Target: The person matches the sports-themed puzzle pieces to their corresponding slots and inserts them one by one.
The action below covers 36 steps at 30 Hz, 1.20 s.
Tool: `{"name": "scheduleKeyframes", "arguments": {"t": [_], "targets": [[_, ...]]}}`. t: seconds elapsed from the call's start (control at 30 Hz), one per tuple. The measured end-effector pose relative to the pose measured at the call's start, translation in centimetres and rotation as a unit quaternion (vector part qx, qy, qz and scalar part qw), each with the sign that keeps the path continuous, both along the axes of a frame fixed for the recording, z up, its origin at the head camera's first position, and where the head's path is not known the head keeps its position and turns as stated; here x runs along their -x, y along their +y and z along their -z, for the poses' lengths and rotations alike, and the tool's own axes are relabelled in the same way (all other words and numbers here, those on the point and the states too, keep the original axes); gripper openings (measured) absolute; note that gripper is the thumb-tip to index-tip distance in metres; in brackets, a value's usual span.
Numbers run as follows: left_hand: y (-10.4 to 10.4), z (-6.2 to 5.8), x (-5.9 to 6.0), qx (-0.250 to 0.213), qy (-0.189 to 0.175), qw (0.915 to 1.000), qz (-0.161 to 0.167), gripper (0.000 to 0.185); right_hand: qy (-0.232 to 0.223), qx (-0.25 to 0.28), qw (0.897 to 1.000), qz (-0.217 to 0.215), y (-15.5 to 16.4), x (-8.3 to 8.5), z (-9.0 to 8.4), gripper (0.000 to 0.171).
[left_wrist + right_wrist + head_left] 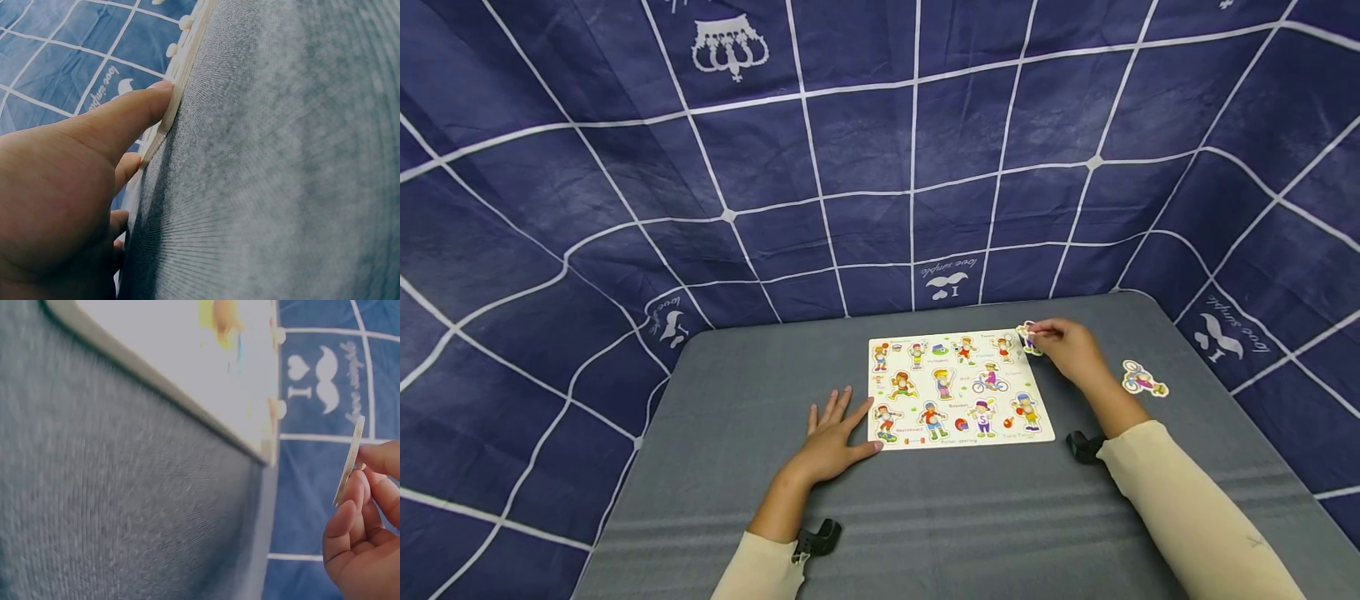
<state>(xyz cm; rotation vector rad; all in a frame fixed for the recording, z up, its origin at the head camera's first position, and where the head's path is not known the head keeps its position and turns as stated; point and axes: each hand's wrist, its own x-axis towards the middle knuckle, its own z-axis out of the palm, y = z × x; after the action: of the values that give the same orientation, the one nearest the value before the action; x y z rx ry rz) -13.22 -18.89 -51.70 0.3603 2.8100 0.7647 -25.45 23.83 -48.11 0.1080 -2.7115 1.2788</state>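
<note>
- At the board's [958, 387] upper right corner, right of frame centre, my right hand [1071, 350] pinches a thin puzzle piece [1028, 337] by its peg, clear of the table [925, 517].
- It looks light, stiff and flat; the peg seems the surest hold.
- My left hand [831, 442] lies spread, thumb pressing the board's edge.

A staged recording booth rather than a lived-in room: a navy cloth backdrop [880, 150] with white grid lines and printed logos encloses a grey-covered tabletop [970, 517] on three sides, hiding any walls or furniture
</note>
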Motion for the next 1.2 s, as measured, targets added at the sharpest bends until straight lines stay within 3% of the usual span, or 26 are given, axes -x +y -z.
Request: {"name": "scheduleKeyframes", "arguments": {"t": [0.5, 0.67, 0.93, 1.2], "targets": [[0.0, 0.3, 0.4, 0.002, 0.000, 1.0000, -0.007, 0.082, 0.035, -0.011, 0.999, -0.025, -2.6, -3.2, -1.2, 0.017], [0.1, 0.0, 0.3, -0.003, 0.014, 0.9999, -0.002, 0.080, 0.033, -0.006, 0.999, -0.033, -3.1, -4.0, -1.1, 0.018], [0.2, -0.3, 0.1, 0.011, 0.001, 0.9999, -0.008, 0.079, 0.039, 0.002, 0.998, -0.049, -3.6, -5.1, -0.4, 0.013], [0.1, 0.0, 0.2, 0.011, 0.002, 0.9999, -0.005, 0.080, 0.004, 0.014, 0.996, -0.087, -4.2, -6.3, 0.0, 0.013]]}}
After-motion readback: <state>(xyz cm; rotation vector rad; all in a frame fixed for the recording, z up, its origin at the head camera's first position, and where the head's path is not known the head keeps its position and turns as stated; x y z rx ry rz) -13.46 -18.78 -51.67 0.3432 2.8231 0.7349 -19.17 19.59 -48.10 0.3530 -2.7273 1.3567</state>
